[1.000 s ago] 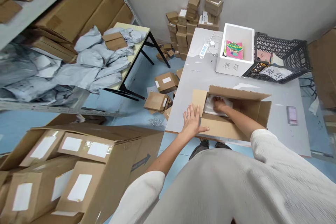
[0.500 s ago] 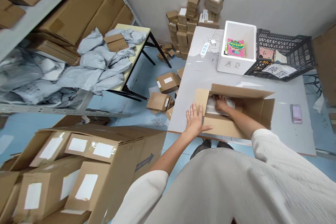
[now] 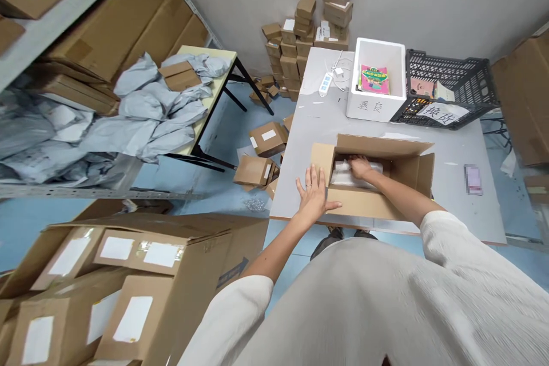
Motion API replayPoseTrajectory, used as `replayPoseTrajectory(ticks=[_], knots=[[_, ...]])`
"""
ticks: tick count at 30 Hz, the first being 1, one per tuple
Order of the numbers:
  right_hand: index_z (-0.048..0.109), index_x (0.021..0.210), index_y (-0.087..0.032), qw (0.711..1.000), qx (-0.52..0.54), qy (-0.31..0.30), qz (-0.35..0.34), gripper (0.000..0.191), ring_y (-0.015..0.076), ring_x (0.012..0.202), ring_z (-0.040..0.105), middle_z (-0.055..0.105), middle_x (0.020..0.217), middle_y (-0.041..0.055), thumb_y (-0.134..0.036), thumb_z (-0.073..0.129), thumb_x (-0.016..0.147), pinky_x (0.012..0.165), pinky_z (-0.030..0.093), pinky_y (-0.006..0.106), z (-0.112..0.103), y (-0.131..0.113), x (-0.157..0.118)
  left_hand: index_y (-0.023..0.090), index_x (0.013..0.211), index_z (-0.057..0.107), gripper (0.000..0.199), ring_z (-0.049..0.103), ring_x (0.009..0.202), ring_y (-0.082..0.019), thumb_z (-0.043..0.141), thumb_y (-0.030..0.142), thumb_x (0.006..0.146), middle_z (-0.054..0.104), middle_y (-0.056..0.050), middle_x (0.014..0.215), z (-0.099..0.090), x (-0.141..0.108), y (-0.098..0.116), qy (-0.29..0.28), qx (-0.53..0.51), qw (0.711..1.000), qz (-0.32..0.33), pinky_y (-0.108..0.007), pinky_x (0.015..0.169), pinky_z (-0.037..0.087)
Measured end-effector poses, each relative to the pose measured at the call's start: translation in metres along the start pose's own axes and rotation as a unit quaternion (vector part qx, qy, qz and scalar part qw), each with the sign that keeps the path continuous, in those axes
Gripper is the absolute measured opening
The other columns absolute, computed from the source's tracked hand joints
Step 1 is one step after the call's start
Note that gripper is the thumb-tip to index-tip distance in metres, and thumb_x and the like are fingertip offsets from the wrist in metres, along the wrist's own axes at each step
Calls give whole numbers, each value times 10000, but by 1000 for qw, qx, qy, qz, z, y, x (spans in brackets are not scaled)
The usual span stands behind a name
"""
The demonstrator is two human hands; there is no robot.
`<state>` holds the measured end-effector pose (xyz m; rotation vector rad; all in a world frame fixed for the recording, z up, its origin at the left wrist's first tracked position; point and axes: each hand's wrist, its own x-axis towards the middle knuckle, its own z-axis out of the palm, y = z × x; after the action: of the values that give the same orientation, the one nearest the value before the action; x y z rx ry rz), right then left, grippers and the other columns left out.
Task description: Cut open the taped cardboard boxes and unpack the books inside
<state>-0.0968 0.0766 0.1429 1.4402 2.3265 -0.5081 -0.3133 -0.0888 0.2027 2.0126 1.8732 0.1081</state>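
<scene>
An open cardboard box [image 3: 369, 204] stands on the grey table [image 3: 295, 126], its flaps raised. Against the box's left end rests my left hand [image 3: 314, 191], fingers spread, holding nothing. My right hand [image 3: 360, 167] reaches down inside the box onto a whitish wrapped item [image 3: 343, 174] at the left end. The fingertips of that hand are hidden, so whether they grip the item cannot be told.
Behind the box are a white foam bin [image 3: 375, 106] with books and a black crate [image 3: 472, 88]. A power strip [image 3: 326, 83] lies at the table's back left. A large carton [image 3: 201, 274] of boxes stands at lower left.
The view has shifted slightly. Inside the box, my right hand is still on the wrapped item, which looks more crumpled at its left end. My left hand stays at the box's left end.
</scene>
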Motion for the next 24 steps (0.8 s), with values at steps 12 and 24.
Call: replayPoseTrajectory(ticks=[12, 24], knots=[[732, 1209, -204, 993, 34, 112, -30, 261, 326, 1140, 729, 799, 1277, 144, -219, 526, 1048, 957, 503, 381, -90, 29, -85, 228, 1131, 812, 402, 211, 1709, -487, 831, 574, 928, 395, -201, 1789, -23, 15, 4, 37, 6, 990, 136, -842, 1309, 95], [726, 1167, -161, 812, 388, 435, -30, 563, 315, 1093, 725, 791, 1102, 80, -678, 731, 943, 960, 611, 495, -173, 184, -123, 229, 1057, 828, 474, 155, 1728, -480, 763, 680, 924, 316, -153, 1840, -43, 57, -11, 18, 16, 997, 70, -780, 1341, 128]])
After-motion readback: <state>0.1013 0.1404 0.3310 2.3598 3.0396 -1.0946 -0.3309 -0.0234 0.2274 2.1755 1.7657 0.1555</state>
